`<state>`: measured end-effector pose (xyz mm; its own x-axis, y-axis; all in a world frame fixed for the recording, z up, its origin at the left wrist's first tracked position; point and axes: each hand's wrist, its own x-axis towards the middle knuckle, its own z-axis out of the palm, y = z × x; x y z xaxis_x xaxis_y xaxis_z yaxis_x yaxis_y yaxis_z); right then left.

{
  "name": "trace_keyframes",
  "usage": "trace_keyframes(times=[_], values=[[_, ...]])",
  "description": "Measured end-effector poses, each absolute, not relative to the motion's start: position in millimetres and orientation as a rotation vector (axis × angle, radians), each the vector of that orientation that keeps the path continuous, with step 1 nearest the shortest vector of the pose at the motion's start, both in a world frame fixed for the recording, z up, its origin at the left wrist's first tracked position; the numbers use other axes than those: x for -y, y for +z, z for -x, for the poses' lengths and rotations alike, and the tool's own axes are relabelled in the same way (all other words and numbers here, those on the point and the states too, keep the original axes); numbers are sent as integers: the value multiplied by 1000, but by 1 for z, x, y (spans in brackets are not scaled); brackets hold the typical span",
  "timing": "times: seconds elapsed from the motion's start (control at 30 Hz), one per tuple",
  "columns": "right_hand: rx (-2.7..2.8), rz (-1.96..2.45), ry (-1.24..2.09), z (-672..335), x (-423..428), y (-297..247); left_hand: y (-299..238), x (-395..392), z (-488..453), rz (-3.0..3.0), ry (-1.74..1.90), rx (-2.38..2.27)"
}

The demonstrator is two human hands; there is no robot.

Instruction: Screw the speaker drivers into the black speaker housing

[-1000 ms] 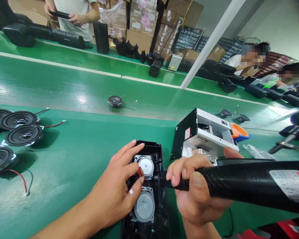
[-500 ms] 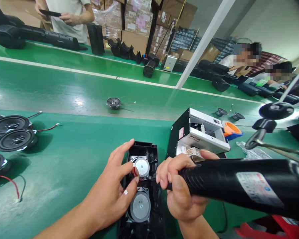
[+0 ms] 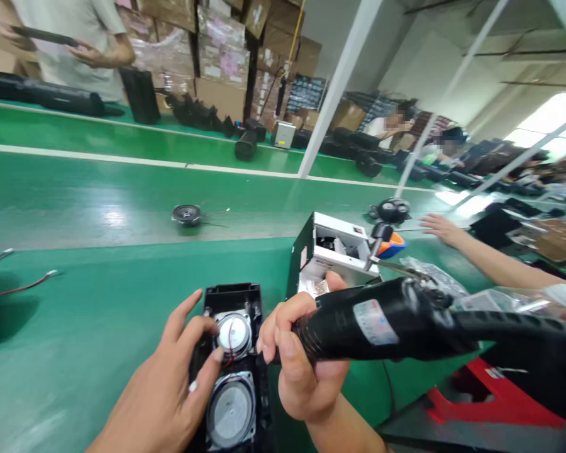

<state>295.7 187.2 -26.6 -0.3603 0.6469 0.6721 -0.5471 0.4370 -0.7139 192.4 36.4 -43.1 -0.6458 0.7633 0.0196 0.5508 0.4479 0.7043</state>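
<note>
The green surface [image 3: 99,327] carries a black speaker housing [image 3: 233,365] at six o'clock, two round drivers seated in it. The right hand [image 3: 297,358], at its three o'clock, has its fingers wrapped tight around a black electric screwdriver [image 3: 382,321]; the left hand [image 3: 170,390], at its nine o'clock, lies on the housing with fingers spread, thumb on the upper driver [image 3: 234,333]. Done well, I judge, the tool stays square to the screw while the left hand pins the housing. The bit and screw are hidden behind the right fingers; the housing's near end is cut off.
</note>
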Motion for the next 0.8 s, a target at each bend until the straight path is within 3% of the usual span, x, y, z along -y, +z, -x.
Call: trace_keyframes(times=[0.1, 0.2, 0.37, 0.5, 0.67, 0.8], values=[[1276, 57, 1203, -308, -204, 6, -47, -36, -190, -1111, 1034, -2428], [1267, 86, 908, -326, -233, 33, -55, -37, -188, -1158, 1161, -2382], [1385, 148, 622, -338, -275, 34, -56, -40, -194, -1057, 1275, -2300], [1474, 221, 663, -339, -276, 27, -46, -43, -202, -981, 1346, -2243], [1445, 422, 1116, -346, -249, 31, -40, -45, -202, -1004, 1339, -2221], [1368, 414, 1180, -352, -220, 40, -39, -45, -201, -1017, 1309, -2219]])
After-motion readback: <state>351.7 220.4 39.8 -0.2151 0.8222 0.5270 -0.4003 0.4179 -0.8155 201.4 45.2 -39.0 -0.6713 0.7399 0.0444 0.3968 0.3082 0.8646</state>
